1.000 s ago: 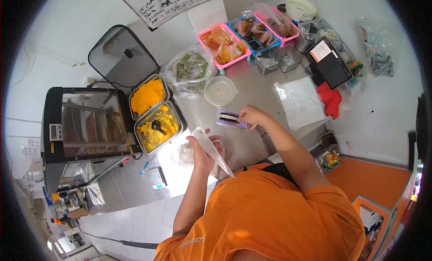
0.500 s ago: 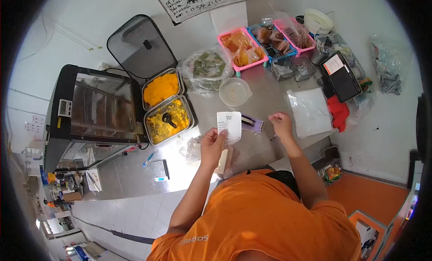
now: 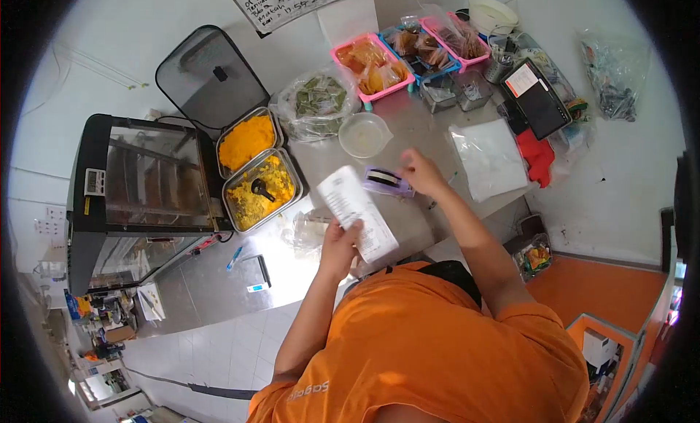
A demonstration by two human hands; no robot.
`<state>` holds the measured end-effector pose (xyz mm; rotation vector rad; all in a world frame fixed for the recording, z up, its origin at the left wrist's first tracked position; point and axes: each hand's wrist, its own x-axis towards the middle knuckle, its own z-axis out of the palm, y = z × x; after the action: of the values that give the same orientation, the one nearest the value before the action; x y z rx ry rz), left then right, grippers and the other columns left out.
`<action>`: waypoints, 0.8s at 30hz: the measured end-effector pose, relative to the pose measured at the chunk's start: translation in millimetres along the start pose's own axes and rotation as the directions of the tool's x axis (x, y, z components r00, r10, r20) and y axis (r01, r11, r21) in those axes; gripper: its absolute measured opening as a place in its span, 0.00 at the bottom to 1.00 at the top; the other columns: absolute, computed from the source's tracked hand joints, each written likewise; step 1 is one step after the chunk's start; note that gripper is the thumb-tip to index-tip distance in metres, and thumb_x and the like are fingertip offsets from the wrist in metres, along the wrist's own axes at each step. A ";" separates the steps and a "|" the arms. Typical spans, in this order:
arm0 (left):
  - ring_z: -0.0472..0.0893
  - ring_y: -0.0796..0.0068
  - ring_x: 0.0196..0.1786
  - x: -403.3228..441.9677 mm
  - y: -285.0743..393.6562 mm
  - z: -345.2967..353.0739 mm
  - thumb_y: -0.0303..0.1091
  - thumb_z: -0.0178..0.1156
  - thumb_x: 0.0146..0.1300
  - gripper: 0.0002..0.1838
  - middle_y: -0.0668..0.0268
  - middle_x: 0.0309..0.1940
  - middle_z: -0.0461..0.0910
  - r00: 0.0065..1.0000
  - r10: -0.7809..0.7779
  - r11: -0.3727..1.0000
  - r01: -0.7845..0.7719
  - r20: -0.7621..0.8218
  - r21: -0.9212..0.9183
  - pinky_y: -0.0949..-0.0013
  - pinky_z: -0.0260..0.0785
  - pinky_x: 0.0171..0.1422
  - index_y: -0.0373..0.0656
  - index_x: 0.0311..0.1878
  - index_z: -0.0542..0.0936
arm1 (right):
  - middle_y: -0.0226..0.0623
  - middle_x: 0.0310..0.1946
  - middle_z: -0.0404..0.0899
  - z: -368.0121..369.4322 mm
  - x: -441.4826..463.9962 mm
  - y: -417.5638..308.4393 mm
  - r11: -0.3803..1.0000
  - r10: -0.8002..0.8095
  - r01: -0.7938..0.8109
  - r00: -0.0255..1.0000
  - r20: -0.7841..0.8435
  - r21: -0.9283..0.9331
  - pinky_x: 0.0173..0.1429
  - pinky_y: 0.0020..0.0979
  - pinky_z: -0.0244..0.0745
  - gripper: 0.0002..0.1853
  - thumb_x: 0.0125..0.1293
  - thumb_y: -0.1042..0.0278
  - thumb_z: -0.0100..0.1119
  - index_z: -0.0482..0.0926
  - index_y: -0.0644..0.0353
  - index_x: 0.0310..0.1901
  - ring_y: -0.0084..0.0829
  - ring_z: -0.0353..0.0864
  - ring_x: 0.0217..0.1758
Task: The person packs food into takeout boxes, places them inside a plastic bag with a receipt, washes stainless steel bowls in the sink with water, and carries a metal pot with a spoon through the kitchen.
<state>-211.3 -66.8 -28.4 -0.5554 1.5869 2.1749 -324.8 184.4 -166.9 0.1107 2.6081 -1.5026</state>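
A long white printed receipt (image 3: 359, 212) is gripped in my left hand (image 3: 341, 248), its lower part close to my body. My right hand (image 3: 424, 174) is beside a purple tape dispenser (image 3: 388, 181) on the steel table, fingers drawn together. Whether anything thin is between those fingers, or whether they touch the dispenser, I cannot make out. Beyond the receipt stands a translucent measuring jug (image 3: 364, 135). Clear plastic bags (image 3: 308, 232) lie left of my left hand.
Two metal trays of yellow food (image 3: 251, 142) stand beside a glass-sided warming cabinet (image 3: 149, 175). A bag of green leafy pieces (image 3: 318, 99), colored baskets (image 3: 372, 66) and a stack of clear plastic bags (image 3: 488, 161) line the back and right. A tablet (image 3: 538, 99) leans at right.
The receipt has tilted and shows more of its length, lower and nearer my body. My right hand has moved left and up to the purple dispenser. The camera view has shifted slightly.
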 end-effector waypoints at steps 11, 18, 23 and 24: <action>0.76 0.48 0.70 7.7 18.0 -46.4 0.40 0.42 0.81 0.26 0.43 0.68 0.74 0.946 -0.088 0.842 0.237 0.312 -0.484 0.48 0.72 0.75 0.30 0.73 0.64 | 0.36 0.30 0.87 -56.3 -27.0 28.0 0.974 0.213 -0.221 0.968 0.134 0.052 0.37 0.33 0.76 0.18 0.56 0.68 0.77 0.80 0.60 0.46 0.26 0.85 0.33; 0.79 0.50 0.68 38.5 20.5 -39.0 0.41 0.43 0.82 0.24 0.48 0.65 0.78 0.961 -0.046 0.853 0.179 0.271 -0.490 0.46 0.74 0.72 0.32 0.69 0.68 | 0.35 0.25 0.86 -25.2 -63.5 42.7 0.854 -0.012 -0.100 0.978 -0.211 -0.510 0.38 0.29 0.78 0.07 0.64 0.71 0.71 0.84 0.64 0.32 0.24 0.85 0.33; 0.79 0.49 0.67 62.3 20.2 -37.7 0.41 0.44 0.82 0.24 0.48 0.67 0.75 0.970 -0.028 0.866 0.143 0.240 -0.478 0.41 0.74 0.71 0.33 0.70 0.66 | 0.32 0.31 0.87 -15.7 -84.2 -31.8 0.888 0.025 -0.020 1.000 -0.006 0.460 0.42 0.27 0.80 0.05 0.67 0.73 0.68 0.86 0.65 0.38 0.22 0.85 0.34; 0.77 0.48 0.69 70.2 16.5 -39.0 0.41 0.43 0.82 0.24 0.48 0.68 0.74 0.968 -0.034 0.880 0.147 0.248 -0.452 0.41 0.73 0.72 0.33 0.71 0.65 | 0.32 0.32 0.87 -6.6 -93.9 -77.2 0.806 -0.040 0.001 0.998 0.053 0.592 0.42 0.27 0.80 0.04 0.67 0.74 0.68 0.86 0.65 0.39 0.22 0.85 0.34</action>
<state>-276.0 -103.3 -63.2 -0.4740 0.8904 2.4516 -242.4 151.5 -83.7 0.0903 1.9952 -2.2351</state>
